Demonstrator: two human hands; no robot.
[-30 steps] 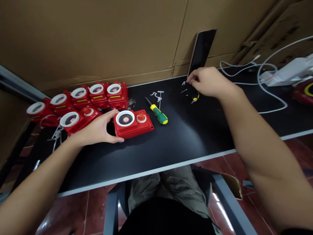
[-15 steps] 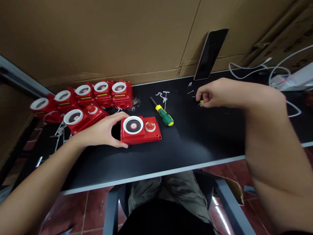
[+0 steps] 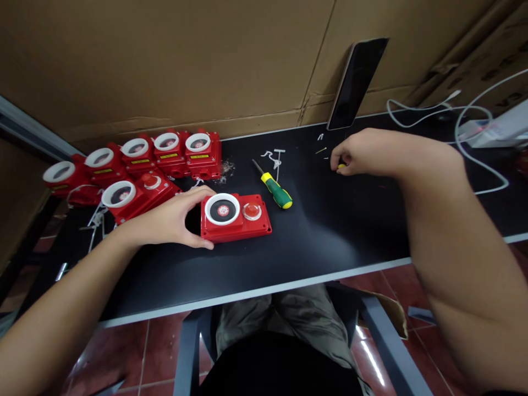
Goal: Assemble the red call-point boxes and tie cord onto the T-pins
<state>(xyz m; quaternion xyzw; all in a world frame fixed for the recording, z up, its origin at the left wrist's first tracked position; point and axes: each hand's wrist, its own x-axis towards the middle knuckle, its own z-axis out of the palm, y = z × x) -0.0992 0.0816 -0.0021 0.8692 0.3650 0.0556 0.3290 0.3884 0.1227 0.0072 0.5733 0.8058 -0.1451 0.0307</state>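
A red alarm box (image 3: 236, 215) with a white ring and a red button lies flat on the black table (image 3: 313, 231). My left hand (image 3: 169, 220) grips its left end between thumb and fingers. My right hand (image 3: 363, 153) rests further back on the table, fingers curled over a small yellow item (image 3: 341, 165) that is mostly hidden. A few tiny screws (image 3: 322, 144) lie just beyond its fingertips. A green and yellow screwdriver (image 3: 274, 185) lies between the two hands, touched by neither.
Several more red alarm boxes (image 3: 136, 159) stand in a row at the back left, with white ties beside them. A dark phone (image 3: 358, 81) leans on the cardboard wall. White cables (image 3: 466, 137) and a white adapter lie at the right.
My right hand drew back from the foot of the phone and curled over the small yellow item. The left hand has kept its hold on the red box.
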